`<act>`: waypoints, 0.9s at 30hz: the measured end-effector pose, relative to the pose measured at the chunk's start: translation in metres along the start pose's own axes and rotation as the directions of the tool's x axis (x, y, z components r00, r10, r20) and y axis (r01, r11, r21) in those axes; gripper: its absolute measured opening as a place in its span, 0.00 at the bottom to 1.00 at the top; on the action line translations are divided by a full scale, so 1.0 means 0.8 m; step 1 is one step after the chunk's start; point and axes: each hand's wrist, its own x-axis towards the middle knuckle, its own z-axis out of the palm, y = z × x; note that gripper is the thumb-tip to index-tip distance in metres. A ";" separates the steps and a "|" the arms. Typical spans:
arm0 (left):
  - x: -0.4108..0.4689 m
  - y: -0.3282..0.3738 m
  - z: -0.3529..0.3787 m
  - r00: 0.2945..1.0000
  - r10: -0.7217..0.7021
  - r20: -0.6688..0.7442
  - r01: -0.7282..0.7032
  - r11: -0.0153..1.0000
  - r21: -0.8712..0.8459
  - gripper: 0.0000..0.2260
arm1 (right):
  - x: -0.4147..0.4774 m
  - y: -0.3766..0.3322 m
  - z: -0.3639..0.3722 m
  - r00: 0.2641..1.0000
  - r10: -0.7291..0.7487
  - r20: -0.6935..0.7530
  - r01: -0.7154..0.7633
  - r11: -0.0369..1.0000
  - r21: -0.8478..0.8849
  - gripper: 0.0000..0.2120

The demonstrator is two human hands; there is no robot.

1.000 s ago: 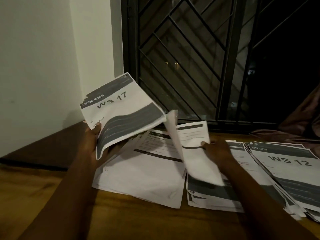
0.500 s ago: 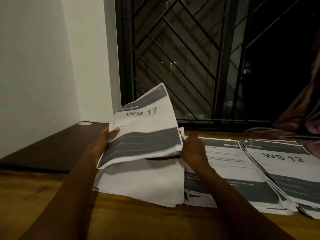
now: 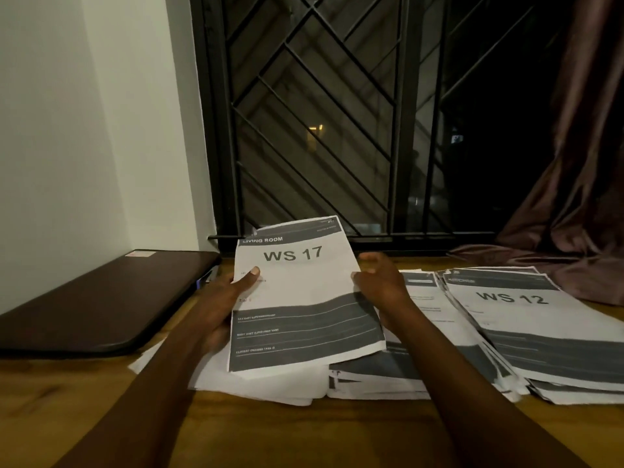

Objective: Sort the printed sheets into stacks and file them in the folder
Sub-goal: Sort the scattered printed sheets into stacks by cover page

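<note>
WS 17 sheets [image 3: 304,298] straightened, left hand [image 3: 233,298] gripping, right hand [image 3: 381,282] at opposite edge

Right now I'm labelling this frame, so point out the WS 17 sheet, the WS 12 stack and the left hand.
WS 17 sheet [image 3: 304,285]: head view, white area under heading.
WS 12 stack [image 3: 511,297]: head view, top sheet's heading.
left hand [image 3: 229,292]: head view, thumb base.

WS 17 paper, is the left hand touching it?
Touching. The head view shows the left hand gripping the WS 17 paper, thumb on its front.
</note>
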 end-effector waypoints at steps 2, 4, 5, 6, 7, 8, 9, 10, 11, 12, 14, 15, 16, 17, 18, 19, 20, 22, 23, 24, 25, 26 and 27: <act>0.009 0.003 0.019 0.999 0.036 -0.001 -0.036 0.999 0.034 0.16 | 0.001 0.001 -0.021 0.999 -0.017 -0.035 0.016 1.000 -0.026 0.20; 0.019 0.008 0.048 0.998 0.064 0.003 -0.064 0.993 0.096 0.16 | 0.008 -0.003 -0.051 0.995 -0.037 -0.094 0.033 0.998 -0.046 0.19; 0.025 0.008 0.070 0.998 0.067 0.010 -0.067 0.991 0.118 0.16 | 0.013 -0.006 -0.072 0.991 -0.056 -0.125 0.047 0.996 -0.072 0.18; 0.029 0.007 0.090 0.997 0.070 0.020 -0.072 0.988 0.136 0.17 | 0.019 -0.007 -0.094 0.985 -0.078 -0.152 0.060 0.991 -0.124 0.17; 0.034 0.003 0.119 0.997 0.071 0.042 -0.076 0.985 0.152 0.18 | 0.023 -0.007 -0.122 0.978 -0.102 -0.180 0.066 0.979 -0.194 0.16; 0.038 -0.003 0.148 0.996 0.069 0.064 -0.078 0.984 0.161 0.19 | 0.028 -0.005 -0.152 0.971 -0.133 -0.200 0.073 0.957 -0.282 0.15; 0.038 -0.010 0.180 0.993 0.067 0.101 -0.084 0.982 0.167 0.18 | 0.030 -0.001 -0.183 0.967 -0.154 -0.204 0.065 0.921 -0.385 0.14; 0.040 -0.019 0.211 0.989 0.067 0.134 -0.090 0.980 0.177 0.16 | 0.032 0.003 -0.214 0.966 -0.169 -0.195 0.053 0.871 -0.489 0.14; 0.039 -0.028 0.238 0.986 0.063 0.156 -0.093 0.976 0.194 0.15 | 0.033 0.010 -0.242 0.969 -0.170 -0.180 0.036 0.815 -0.578 0.14; 0.038 -0.037 0.265 0.984 0.058 0.170 -0.095 0.972 0.216 0.15 | 0.032 0.016 -0.269 0.970 -0.161 -0.183 0.009 0.774 -0.634 0.14; 0.034 -0.056 0.305 0.975 0.028 0.222 -0.090 0.957 0.276 0.18 | 0.030 0.036 -0.313 0.970 -0.088 -0.227 -0.090 0.735 -0.672 0.16; 0.031 -0.067 0.321 0.966 0.009 0.260 -0.098 0.939 0.330 0.21 | 0.030 0.048 -0.331 0.971 -0.058 -0.231 -0.124 0.704 -0.699 0.17; 0.030 -0.078 0.331 0.960 0.000 0.280 -0.120 0.904 0.411 0.24 | 0.031 0.059 -0.344 0.977 -0.028 -0.210 -0.138 0.670 -0.730 0.17; 0.030 -0.090 0.340 0.960 0.010 0.281 -0.160 0.841 0.517 0.27 | 0.034 0.072 -0.356 0.982 -0.010 -0.186 -0.137 0.638 -0.758 0.17; 0.033 -0.103 0.345 0.963 0.030 0.268 -0.200 0.748 0.633 0.31 | 0.038 0.084 -0.367 0.985 0.007 -0.175 -0.141 0.623 -0.770 0.16; 0.035 -0.112 0.349 0.967 0.051 0.251 -0.224 0.642 0.733 0.37 | 0.038 0.091 -0.374 0.984 0.032 -0.173 -0.156 0.613 -0.774 0.15; 0.038 -0.117 0.349 0.971 0.065 0.230 -0.226 0.556 0.800 0.44 | 0.039 0.097 -0.381 0.983 0.048 -0.179 -0.171 0.600 -0.782 0.14; 0.040 -0.120 0.346 0.972 0.100 0.212 -0.233 0.505 0.831 0.50 | 0.041 0.102 -0.392 0.978 0.036 -0.203 -0.184 0.602 -0.777 0.15; 0.041 -0.119 0.345 0.966 0.131 0.222 -0.258 0.506 0.823 0.49 | 0.043 0.103 -0.396 0.976 0.022 -0.214 -0.183 0.611 -0.770 0.15; 0.043 -0.118 0.345 0.959 0.153 0.237 -0.282 0.512 0.811 0.47 | 0.045 0.102 -0.400 0.975 0.007 -0.223 -0.179 0.625 -0.760 0.16; 0.043 -0.117 0.347 0.952 0.175 0.252 -0.307 0.516 0.800 0.45 | 0.044 0.101 -0.402 0.973 0.002 -0.233 -0.180 0.640 -0.747 0.17; 0.044 -0.117 0.349 0.945 0.193 0.263 -0.326 0.524 0.787 0.42 | 0.046 0.100 -0.404 0.969 0.007 -0.245 -0.189 0.661 -0.726 0.18; 0.044 -0.118 0.352 0.936 0.219 0.275 -0.351 0.527 0.774 0.40 | 0.046 0.100 -0.405 0.965 0.023 -0.263 -0.206 0.687 -0.697 0.19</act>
